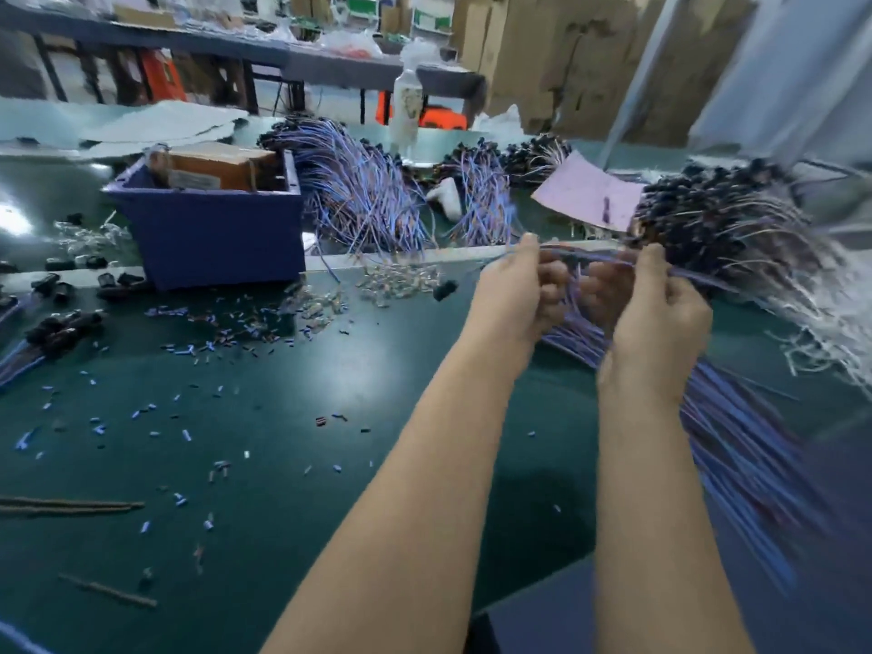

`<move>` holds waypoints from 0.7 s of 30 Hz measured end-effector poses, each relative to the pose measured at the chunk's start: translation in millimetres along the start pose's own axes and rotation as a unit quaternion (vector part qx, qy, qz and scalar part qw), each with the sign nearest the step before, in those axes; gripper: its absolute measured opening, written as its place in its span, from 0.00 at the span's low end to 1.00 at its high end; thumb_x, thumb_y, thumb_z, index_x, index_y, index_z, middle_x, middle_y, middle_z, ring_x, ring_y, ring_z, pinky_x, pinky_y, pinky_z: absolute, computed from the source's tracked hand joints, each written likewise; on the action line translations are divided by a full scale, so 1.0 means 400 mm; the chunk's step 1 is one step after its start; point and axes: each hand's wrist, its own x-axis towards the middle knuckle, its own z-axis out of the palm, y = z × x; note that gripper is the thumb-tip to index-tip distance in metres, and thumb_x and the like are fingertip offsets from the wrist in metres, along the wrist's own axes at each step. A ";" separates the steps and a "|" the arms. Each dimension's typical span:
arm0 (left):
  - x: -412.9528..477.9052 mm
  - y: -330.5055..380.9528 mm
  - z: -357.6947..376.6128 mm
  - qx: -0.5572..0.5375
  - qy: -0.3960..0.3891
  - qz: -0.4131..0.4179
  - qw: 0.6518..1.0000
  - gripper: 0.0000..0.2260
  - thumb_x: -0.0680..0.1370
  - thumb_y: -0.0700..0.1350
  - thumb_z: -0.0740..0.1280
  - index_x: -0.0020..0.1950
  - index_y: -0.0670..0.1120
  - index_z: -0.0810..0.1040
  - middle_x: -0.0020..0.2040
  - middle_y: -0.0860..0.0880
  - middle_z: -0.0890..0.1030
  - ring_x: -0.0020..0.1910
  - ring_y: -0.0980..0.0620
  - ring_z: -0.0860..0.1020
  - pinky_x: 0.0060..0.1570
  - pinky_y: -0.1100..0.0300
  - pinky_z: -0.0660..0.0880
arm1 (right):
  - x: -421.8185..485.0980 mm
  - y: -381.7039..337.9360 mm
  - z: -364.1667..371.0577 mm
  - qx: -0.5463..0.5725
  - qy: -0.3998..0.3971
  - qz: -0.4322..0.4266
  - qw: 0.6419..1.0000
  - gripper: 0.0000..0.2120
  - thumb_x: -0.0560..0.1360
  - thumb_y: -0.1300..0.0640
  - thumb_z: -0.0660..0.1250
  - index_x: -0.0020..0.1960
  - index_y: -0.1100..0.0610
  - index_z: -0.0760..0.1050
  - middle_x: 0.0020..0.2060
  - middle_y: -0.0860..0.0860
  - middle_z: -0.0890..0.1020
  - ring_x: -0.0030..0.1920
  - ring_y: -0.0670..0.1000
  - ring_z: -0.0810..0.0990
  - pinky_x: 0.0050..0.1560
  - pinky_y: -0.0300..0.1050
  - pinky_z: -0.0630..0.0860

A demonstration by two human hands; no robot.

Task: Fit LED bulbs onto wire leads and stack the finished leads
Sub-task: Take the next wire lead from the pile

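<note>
**Both hands on wire leads above the worktop**

We see both hands raised mid-frame, right of centre, w/ bare forearms coming in from the bottom edge. The left hand (pixel 512 295) has its fingers curled and thumb up, pinching the wire leads (pixel 590 258). The right hand (pixel 660 318) does the same just beside it. The leads are blue-purple and run roughly level from one thumb to the other, held off the green worktop (pixel 330 417). Motion blur means we can't tell how many strands there are, or whether a bulb sits on the ends.

Below the right forearm a loose wire bundle (pixel 745 441) fans toward the bottom-right corner. Beyond the right hand lies a dark-capped pile (pixel 717 219) of leads, w/ pale ends spilling right. A pink sheet (pixel 590 193) leans at its left edge.

Small clear bulbs (pixel 401 280) lie in a scatter on the worktop, left of the hands and near a pale strip across the surface. A single black cap (pixel 445 290) lies just beside them.

Further left stands a blue bin (pixel 222 238) w/ a cardboard box (pixel 222 169) inside. Behind and right of it are more leads in a rear pile (pixel 358 191). Blue and dark clippings (pixel 188 351) are strewn across the left half of the worktop. Black parts (pixel 61 323) cluster near the left edge. A clear bottle (pixel 406 106) stands at the far side.
</note>
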 end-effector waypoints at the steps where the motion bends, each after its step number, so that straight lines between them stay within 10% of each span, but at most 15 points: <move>1: 0.024 -0.015 0.024 -0.014 -0.003 0.015 1.000 0.16 0.84 0.46 0.53 0.39 0.44 0.71 0.20 0.55 0.69 0.17 0.61 0.62 0.18 0.70 0.58 | 0.007 0.011 -0.028 -0.017 0.026 0.014 0.999 0.17 0.80 0.54 0.60 0.35 0.55 0.76 0.24 0.46 0.81 0.23 0.45 0.79 0.27 0.37 0.76; 10: 0.156 -0.201 0.095 0.210 0.040 -0.081 0.974 0.10 0.80 0.36 0.55 0.39 0.41 0.66 0.34 0.45 0.71 0.27 0.50 0.69 0.29 0.60 0.67 | 0.064 0.127 -0.144 0.285 0.110 0.367 0.879 0.15 0.83 0.57 0.54 0.41 0.62 0.72 0.27 0.54 0.81 0.27 0.48 0.81 0.30 0.38 0.79; 16: 0.157 -0.198 0.035 0.396 0.059 -0.008 0.916 0.14 0.79 0.42 0.57 0.48 0.35 0.78 0.48 0.40 0.82 0.49 0.42 0.80 0.54 0.50 0.77 | 0.055 0.147 -0.102 0.202 0.115 0.352 0.907 0.11 0.81 0.59 0.56 0.42 0.61 0.71 0.42 0.54 0.79 0.43 0.51 0.80 0.50 0.45 0.79; 21: 0.088 -0.091 -0.043 0.389 0.126 0.120 0.904 0.12 0.78 0.41 0.59 0.40 0.39 0.79 0.39 0.40 0.82 0.44 0.40 0.80 0.50 0.48 0.77 | 0.007 0.148 -0.021 0.117 0.078 0.308 0.941 0.06 0.78 0.63 0.58 0.48 0.59 0.73 0.37 0.50 0.78 0.34 0.47 0.77 0.34 0.37 0.74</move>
